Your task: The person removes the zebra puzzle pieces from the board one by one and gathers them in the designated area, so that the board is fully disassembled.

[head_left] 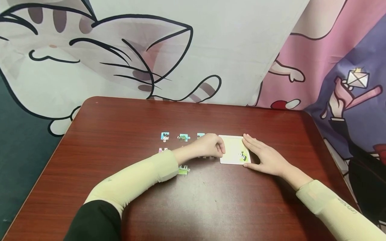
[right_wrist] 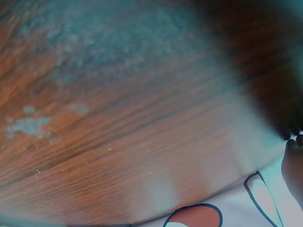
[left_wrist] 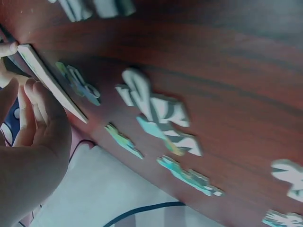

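Note:
A pale yellow square board (head_left: 233, 149) with a white border and a small panda picture lies on the table. My left hand (head_left: 208, 146) is at its left edge with bent fingers; whether they pinch anything is hidden. My right hand (head_left: 265, 157) lies along the right side, its fingers stretched at the upper corner and its thumb at the lower one. In the left wrist view the bent left fingers (left_wrist: 35, 106) are close to the thick pale edge of the board (left_wrist: 57, 90). A black-and-white striped puzzle piece (left_wrist: 161, 111) lies near that hand.
Several loose puzzle pieces lie left of the board, among them a blue one (head_left: 165, 136), a green animal one (head_left: 184, 137) and a green-bottomed one (head_left: 183, 170). My left forearm covers some. The brown table (head_left: 126, 120) meets a cartoon-printed cloth (head_left: 229, 50) at the back.

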The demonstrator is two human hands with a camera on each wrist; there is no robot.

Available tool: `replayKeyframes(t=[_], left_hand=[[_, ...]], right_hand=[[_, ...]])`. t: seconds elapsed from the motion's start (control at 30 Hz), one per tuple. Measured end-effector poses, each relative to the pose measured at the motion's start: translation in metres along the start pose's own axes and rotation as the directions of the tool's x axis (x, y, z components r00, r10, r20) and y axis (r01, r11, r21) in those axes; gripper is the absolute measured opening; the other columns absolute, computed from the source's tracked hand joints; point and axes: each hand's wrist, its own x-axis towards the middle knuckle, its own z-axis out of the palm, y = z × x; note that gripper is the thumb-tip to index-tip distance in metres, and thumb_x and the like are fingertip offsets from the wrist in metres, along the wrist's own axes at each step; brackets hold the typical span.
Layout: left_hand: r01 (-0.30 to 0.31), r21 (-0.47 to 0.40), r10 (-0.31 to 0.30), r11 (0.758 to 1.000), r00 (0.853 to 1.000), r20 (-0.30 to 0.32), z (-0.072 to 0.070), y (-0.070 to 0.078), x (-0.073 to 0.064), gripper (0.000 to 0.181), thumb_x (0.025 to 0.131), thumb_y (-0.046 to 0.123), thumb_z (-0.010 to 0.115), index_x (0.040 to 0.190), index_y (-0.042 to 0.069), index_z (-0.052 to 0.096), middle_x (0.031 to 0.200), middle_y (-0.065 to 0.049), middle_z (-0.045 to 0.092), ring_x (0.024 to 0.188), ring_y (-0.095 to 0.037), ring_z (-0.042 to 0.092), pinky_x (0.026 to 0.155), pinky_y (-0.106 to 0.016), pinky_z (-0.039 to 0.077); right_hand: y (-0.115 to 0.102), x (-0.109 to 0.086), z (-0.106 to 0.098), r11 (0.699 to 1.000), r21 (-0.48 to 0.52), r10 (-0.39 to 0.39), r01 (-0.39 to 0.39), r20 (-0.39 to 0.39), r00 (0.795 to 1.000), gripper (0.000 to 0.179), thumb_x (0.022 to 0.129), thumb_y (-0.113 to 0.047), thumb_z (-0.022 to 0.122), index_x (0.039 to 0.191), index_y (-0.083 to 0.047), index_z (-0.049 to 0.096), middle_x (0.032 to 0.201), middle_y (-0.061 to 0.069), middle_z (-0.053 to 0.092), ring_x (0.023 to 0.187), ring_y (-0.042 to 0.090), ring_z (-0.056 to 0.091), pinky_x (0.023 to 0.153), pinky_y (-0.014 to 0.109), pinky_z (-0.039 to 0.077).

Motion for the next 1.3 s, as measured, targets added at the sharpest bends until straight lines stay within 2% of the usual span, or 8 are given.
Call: replayKeyframes(t=[0.17,0.33,0.47,0.67,0.87,1.1,1.3], left_hand=[[-0.019,0.059,0.020,0.998,1.000,-0.016,0.001,0.008,0.012,0.005,0.089,0.004,0.078,0.092,0.008,0.079,0.086,-0.005,0.078,0.069,-0.001,0.060,0.066,-0.013,0.044],[-0.029,0.070,0.029,0.997,1.000,-0.009,0.005,0.012,0.023,0.007,0.088,0.004,0.077,0.093,0.009,0.079,0.088,-0.005,0.079,0.070,0.000,0.059,0.066,-0.012,0.044],[-0.034,0.067,0.034,0.997,0.999,-0.007,0.006,0.016,0.030,0.010,0.087,0.003,0.076,0.094,0.009,0.079,0.087,-0.003,0.078,0.067,0.000,0.059,0.064,-0.012,0.045],[-0.043,0.082,0.045,0.996,0.999,-0.022,0.010,0.022,0.042,0.011,0.087,0.003,0.075,0.094,0.010,0.079,0.083,0.002,0.075,0.065,0.001,0.058,0.063,-0.011,0.044],[-0.037,0.123,0.040,0.992,0.999,-0.022,0.018,0.024,0.053,0.011,0.089,0.004,0.075,0.096,0.011,0.080,0.089,0.000,0.077,0.073,-0.001,0.058,0.065,-0.010,0.042],[-0.062,0.225,0.069,0.972,0.997,-0.023,0.029,0.024,0.062,0.014,0.090,0.007,0.073,0.095,0.016,0.082,0.091,0.004,0.079,0.080,-0.001,0.063,0.070,-0.010,0.044],[-0.041,0.228,0.053,0.973,0.998,-0.046,0.033,0.025,0.064,0.014,0.091,0.008,0.074,0.095,0.016,0.084,0.091,0.004,0.079,0.080,-0.002,0.061,0.070,-0.012,0.044]], right_hand=[[0.000,0.001,-0.001,1.000,-0.004,0.013,-0.013,0.009,1.000,0.096,0.088,-0.046,0.085,0.162,-0.004,0.041,0.171,0.017,0.038,0.156,0.038,0.041,0.132,0.027,0.021],[-0.001,0.003,-0.002,1.000,-0.001,0.015,-0.015,0.003,1.000,0.095,0.088,-0.046,0.085,0.162,-0.004,0.042,0.171,0.016,0.038,0.155,0.038,0.041,0.128,0.043,0.034],[-0.001,0.003,-0.002,1.000,0.001,0.009,-0.009,-0.007,1.000,0.094,0.088,-0.045,0.085,0.161,-0.003,0.043,0.170,0.017,0.039,0.155,0.038,0.042,0.124,0.049,0.038],[-0.001,0.002,-0.002,1.000,0.005,0.010,-0.010,-0.009,1.000,0.095,0.087,-0.045,0.085,0.161,-0.004,0.042,0.170,0.016,0.039,0.155,0.038,0.041,0.126,0.046,0.036],[0.000,0.000,0.001,1.000,0.003,0.009,-0.009,-0.012,1.000,0.096,0.087,-0.045,0.085,0.162,-0.005,0.041,0.170,0.017,0.039,0.155,0.038,0.042,0.129,0.040,0.032],[-0.001,0.001,0.001,1.000,-0.001,-0.011,0.011,-0.023,1.000,0.096,0.087,-0.045,0.085,0.163,-0.007,0.040,0.169,0.018,0.041,0.155,0.037,0.042,0.125,0.049,0.038],[-0.001,0.001,0.000,1.000,-0.004,-0.014,0.014,-0.023,1.000,0.096,0.087,-0.045,0.085,0.163,-0.007,0.040,0.169,0.018,0.041,0.155,0.036,0.042,0.126,0.048,0.037]])
